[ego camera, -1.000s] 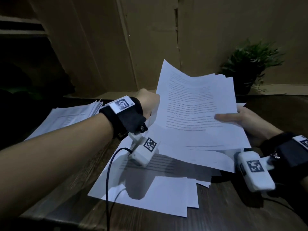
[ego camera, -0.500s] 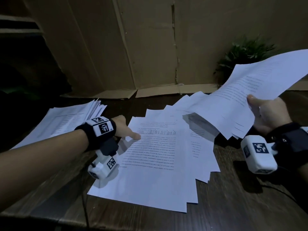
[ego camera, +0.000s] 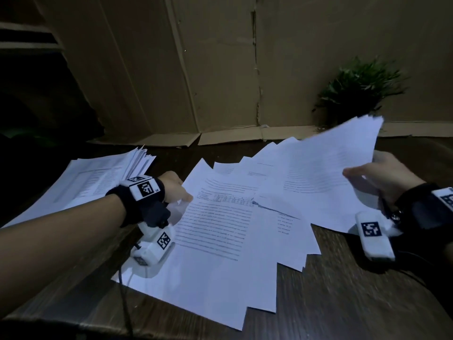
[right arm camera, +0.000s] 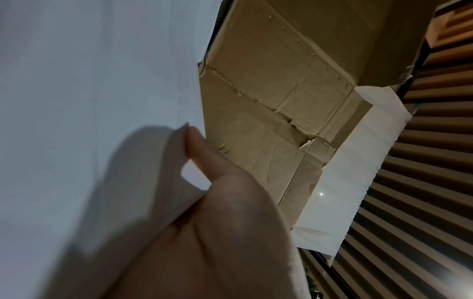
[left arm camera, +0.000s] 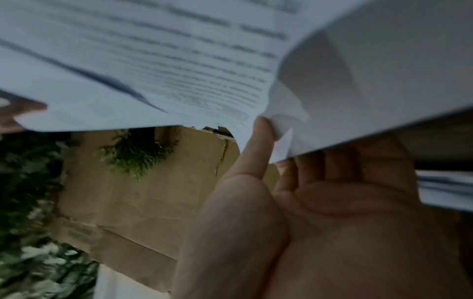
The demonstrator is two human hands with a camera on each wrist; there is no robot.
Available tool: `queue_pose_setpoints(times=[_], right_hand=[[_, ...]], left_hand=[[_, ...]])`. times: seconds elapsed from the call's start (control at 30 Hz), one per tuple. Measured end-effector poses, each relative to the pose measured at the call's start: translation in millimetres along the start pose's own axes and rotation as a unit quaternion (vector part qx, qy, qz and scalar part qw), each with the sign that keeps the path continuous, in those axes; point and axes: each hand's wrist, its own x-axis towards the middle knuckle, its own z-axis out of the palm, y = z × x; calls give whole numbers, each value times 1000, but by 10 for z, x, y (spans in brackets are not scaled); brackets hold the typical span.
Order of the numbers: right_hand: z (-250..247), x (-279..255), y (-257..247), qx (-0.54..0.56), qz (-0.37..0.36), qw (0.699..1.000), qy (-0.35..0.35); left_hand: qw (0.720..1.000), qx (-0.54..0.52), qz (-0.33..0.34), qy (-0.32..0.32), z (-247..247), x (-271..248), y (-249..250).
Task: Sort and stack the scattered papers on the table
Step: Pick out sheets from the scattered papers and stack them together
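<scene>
Several white printed sheets [ego camera: 220,241] lie fanned over the middle of the dark wooden table [ego camera: 343,303]. My left hand [ego camera: 175,191] pinches the left edge of the top printed sheet [left arm camera: 179,60] between thumb and fingers, and that edge is lifted and crumpled. My right hand [ego camera: 382,177] holds a bundle of sheets [ego camera: 326,177] by its right edge, thumb on top, tilted up over the scattered ones. In the right wrist view the thumb [right arm camera: 202,153] presses on the held paper [right arm camera: 89,91]. A stacked pile of papers [ego camera: 98,180] rests at the left.
A small green potted plant [ego camera: 355,92] stands at the back right. Brown cardboard panels [ego camera: 208,69] form the wall behind the table. A black cable [ego camera: 125,303] runs from my left wrist over the near table edge.
My right hand has brought its bundle down and left, closer over the scattered sheets. My left hand now pinches the top sheet's edge instead of touching it.
</scene>
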Motion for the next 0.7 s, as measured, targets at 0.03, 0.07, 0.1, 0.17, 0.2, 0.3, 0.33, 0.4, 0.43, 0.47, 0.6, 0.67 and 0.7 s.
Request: queue_pose_setpoints(times=[0.03, 0.07, 0.1, 0.17, 0.2, 0.3, 0.33, 0.4, 0.43, 0.47, 0.6, 0.67, 0.7], right_hand=[[-11, 10, 11, -40, 10, 999, 3], [-25, 19, 20, -71, 15, 997, 3], [-45, 27, 19, -95, 19, 995, 4], [-75, 15, -3, -123, 26, 992, -5], [-87, 1, -13, -129, 27, 991, -5], [-103, -24, -15, -126, 13, 992, -3], [-100, -11, -8, -120, 1, 993, 1], [-91, 8, -13, -98, -26, 995, 21], [-88, 18, -14, -80, -34, 996, 32], [-86, 33, -13, -66, -42, 996, 40], [-112, 68, 6, -31, -63, 995, 64], [-119, 56, -7, 23, -65, 995, 76], [-126, 48, -21, 62, -65, 993, 77]], left_hand=[[1000, 11, 16, 18, -12, -4, -16], [999, 15, 35, 32, -30, -12, -25], [998, 12, 48, 41, -52, -23, -37], [995, -1, 72, 73, -134, -47, -69], [991, -12, 85, 100, -192, -61, -79], [962, -114, 142, 202, -415, -104, -79], [943, -169, 157, 238, -501, -131, -64], [903, -266, 162, 296, -684, -166, -28], [891, -292, 155, 311, -773, -184, -8], [887, -307, 146, 314, -842, -198, 11], [924, -290, 96, 231, -884, -108, -50], [964, -198, 78, 159, -709, -62, -132], [980, -137, 72, 126, -598, -42, -166]])
